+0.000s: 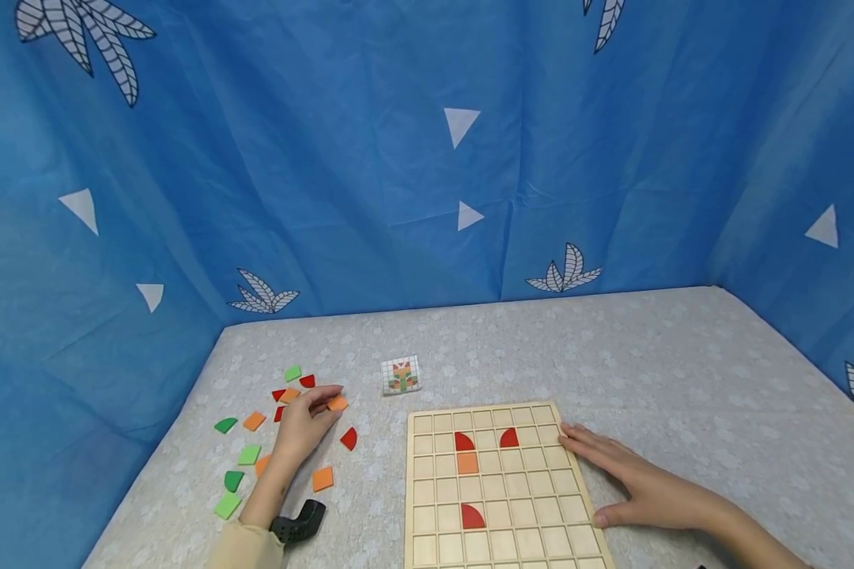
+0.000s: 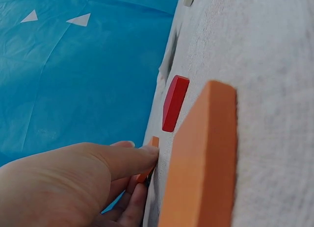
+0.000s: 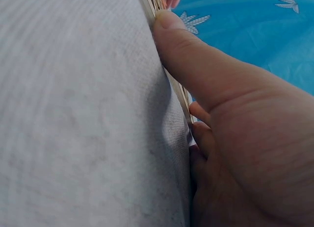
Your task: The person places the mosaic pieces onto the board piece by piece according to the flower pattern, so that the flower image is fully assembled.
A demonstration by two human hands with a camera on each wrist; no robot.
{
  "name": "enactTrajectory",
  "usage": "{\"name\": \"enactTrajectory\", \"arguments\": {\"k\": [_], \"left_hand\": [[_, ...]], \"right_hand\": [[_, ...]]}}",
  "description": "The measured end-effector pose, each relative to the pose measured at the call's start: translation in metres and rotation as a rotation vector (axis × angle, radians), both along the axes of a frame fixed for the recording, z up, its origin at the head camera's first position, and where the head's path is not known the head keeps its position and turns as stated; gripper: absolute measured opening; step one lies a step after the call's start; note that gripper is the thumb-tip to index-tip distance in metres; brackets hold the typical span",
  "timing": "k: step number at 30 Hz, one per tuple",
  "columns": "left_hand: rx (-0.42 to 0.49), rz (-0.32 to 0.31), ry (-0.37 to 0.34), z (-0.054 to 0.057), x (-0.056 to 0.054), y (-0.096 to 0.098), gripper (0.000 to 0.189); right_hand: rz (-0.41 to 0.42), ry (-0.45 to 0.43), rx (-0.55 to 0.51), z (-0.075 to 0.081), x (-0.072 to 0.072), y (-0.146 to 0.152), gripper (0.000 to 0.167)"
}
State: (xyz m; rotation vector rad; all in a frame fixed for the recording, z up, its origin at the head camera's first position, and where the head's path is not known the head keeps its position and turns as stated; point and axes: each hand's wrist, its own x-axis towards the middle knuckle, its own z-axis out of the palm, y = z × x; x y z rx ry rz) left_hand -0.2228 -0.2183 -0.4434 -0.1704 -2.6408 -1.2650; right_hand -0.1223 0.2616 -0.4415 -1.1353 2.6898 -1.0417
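Note:
My left hand [image 1: 304,423] is over the scattered tiles at the left, pinching an orange square tile [image 1: 338,403] between thumb and fingers. The left wrist view shows the same orange tile [image 2: 153,142] at the fingertips. A red quarter-round tile [image 1: 349,438] lies just right of that hand. The wooden grid board [image 1: 434,491] holds three red quarter-round tiles [image 1: 472,516] and one orange square tile [image 1: 467,463] in its cells. Against the board's right edge rests my right hand [image 1: 633,482], fingers extended and thumb spread. In the right wrist view, its thumb [image 3: 196,55] touches the board's side.
Green, orange and red tiles [image 1: 249,454] lie around my left forearm. Behind the board stands a small pattern card [image 1: 401,374] with a coloured grid picture. A black wrist strap [image 1: 302,521] circles my left wrist. Blue curtain [image 1: 398,158] closes off the table's back and sides.

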Motion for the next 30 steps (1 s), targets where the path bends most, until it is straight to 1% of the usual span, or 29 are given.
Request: {"name": "enactTrajectory", "arguments": {"k": [6, 11, 19, 26, 30], "left_hand": [[-0.015, 0.001, 0.005, 0.0001, 0.0008, 0.0005, 0.033], [-0.027, 0.018, 0.006, -0.0005, 0.0014, 0.0012, 0.032], [-0.029, 0.004, 0.006, 0.0001, 0.0013, 0.0013, 0.034], [-0.044, 0.010, 0.009, -0.0007, 0.0017, 0.0006, 0.033], [-0.055, 0.011, 0.027, -0.0010, 0.0022, 0.0004, 0.031]], "right_hand": [[0.020, 0.008, -0.022, -0.0009, -0.0005, 0.0003, 0.086], [0.042, 0.022, -0.034, -0.0018, -0.0020, 0.0007, 0.087], [0.023, 0.020, -0.012, -0.0020, -0.0019, 0.0013, 0.087], [0.009, 0.025, 0.000, -0.0011, -0.0009, 0.0007, 0.087], [0.010, 0.021, -0.003, -0.0003, -0.0005, 0.0002, 0.087]]}}
